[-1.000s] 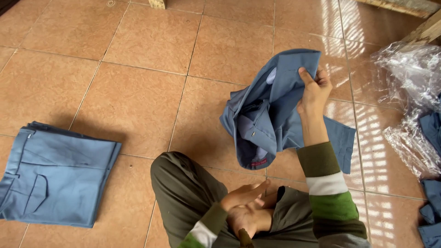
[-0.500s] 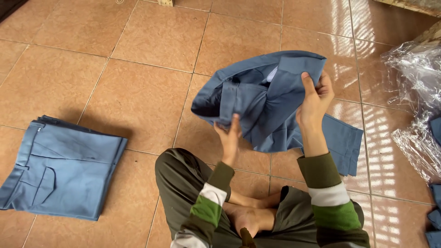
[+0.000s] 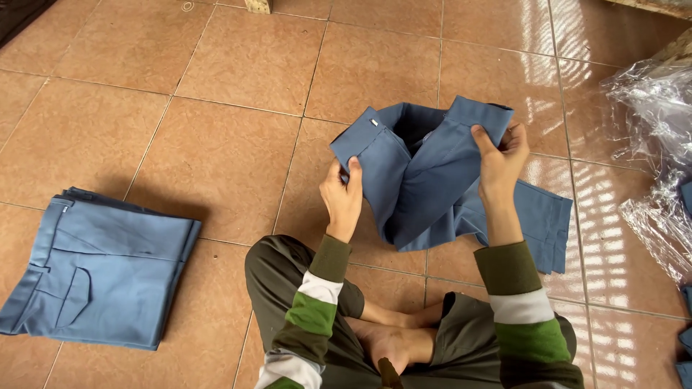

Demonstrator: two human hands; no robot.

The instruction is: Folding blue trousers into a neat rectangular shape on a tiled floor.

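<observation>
- Seated cross-legged on a floor of orange-brown tiles [image 3: 216, 151], olive trousers on the legs, bare feet tucked together at the bottom of the view
- Sleeves striped olive, white and green on both forearms
- Left hand [image 3: 343, 196] closed on the left end of the waistband of a pair of blue trousers [image 3: 425, 180], thumb pressed on the front of the cloth, the other fingers hidden behind it
- Right hand [image 3: 499, 160] closed on the right end of the same waistband, fingers curled over the top edge and pinching it, thumb on the near side
- Blue trousers held up off the floor between both hands, waist opened upward and showing the dark inside, a small metal fastener at the left corner
- Trouser legs hanging down and trailing to the right, hems lying on the tiles just right of the right forearm
- Folded stack of blue trousers [image 3: 94, 270] flat on the floor at the left, well apart from the hands, a back pocket flap facing up
- Crumpled clear plastic wrapping [image 3: 659, 144] at the right edge, catching the light
- More blue cloth [image 3: 685, 346] peeking in at the lower right edge, cut off by the frame
- A pale wooden block [image 3: 258, 6] at the top edge, mostly out of view
</observation>
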